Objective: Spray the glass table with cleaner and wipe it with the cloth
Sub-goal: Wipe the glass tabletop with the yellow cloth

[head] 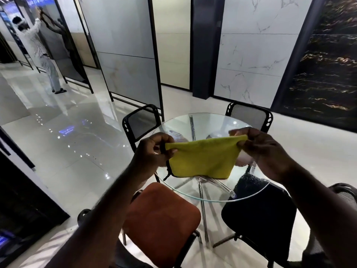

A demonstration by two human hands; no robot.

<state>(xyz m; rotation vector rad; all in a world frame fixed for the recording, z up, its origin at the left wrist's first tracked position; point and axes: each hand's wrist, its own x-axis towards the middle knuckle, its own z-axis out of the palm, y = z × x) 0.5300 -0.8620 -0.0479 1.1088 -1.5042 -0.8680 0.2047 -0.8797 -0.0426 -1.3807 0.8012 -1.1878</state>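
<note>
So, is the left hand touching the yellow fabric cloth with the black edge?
Touching. The head view shows the left hand pinching the yellow fabric cloth at its upper left corner.

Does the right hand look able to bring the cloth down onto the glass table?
Probably yes: right hand and left hand both pinch the yellow cloth over the glass table, with nothing visible between.

The cloth (pixel 201 159) is made of soft, matt fabric, and a dark stitched border is seen along one edge. The table (pixel 208 122) top is formed of clear, smooth, glossy glass and is carried on shiny metal legs (pixel 204 219). The orange seat (pixel 162 215) is covered in matt woven fabric. The floor (pixel 67 136) is laid with polished, mirror-like tiles.
</note>
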